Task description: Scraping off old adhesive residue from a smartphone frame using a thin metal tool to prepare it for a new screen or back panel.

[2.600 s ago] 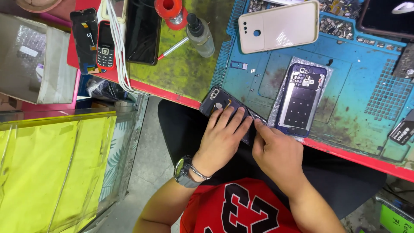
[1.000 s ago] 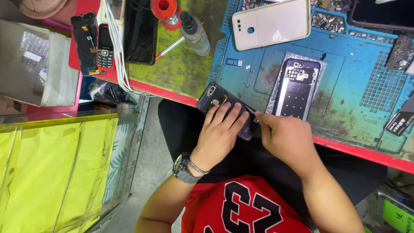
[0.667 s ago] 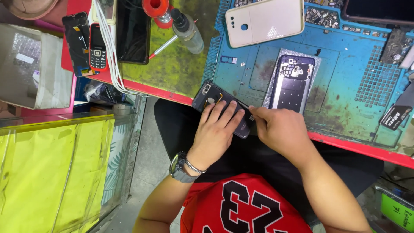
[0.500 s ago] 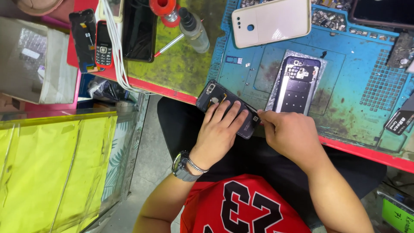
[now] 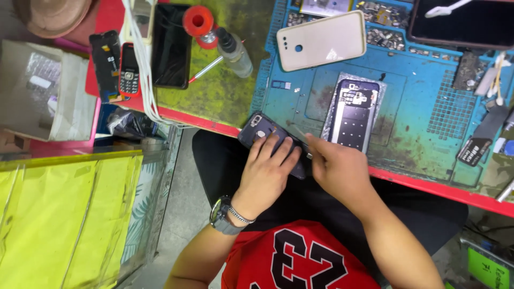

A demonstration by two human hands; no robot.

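While your left hand [image 5: 266,174] lies flat over the dark phone [image 5: 267,140], fingers spread and pressing it against the red table edge [image 5: 214,124], your right hand [image 5: 337,170] is pinched narrow on a thin metal tool [image 5: 301,132] whose tip meets the phone's far rim. The phone is a glossy, rounded slab, back up, with its camera end poking out past your left fingertips; it sits at the near left corner of the blue mat [image 5: 423,123]. That mat is rubbery, scuffed and stained, moulded with shallow trays and a grid of small holes. On the mat, just beyond your right hand, an opened phone [image 5: 353,113] lies with its dark inner frame exposed. Farther up the mat rests a pale cream back cover [image 5: 321,40], smooth and round-cornered. Left of the mat, on a worn yellow-green pad [image 5: 225,91], stand a clear bottle [image 5: 235,52] and a red spool [image 5: 198,22], with a black-screened phone [image 5: 171,45] and a small keypad phone [image 5: 129,69] farther left. A steel watch [image 5: 225,217] bands your left wrist.
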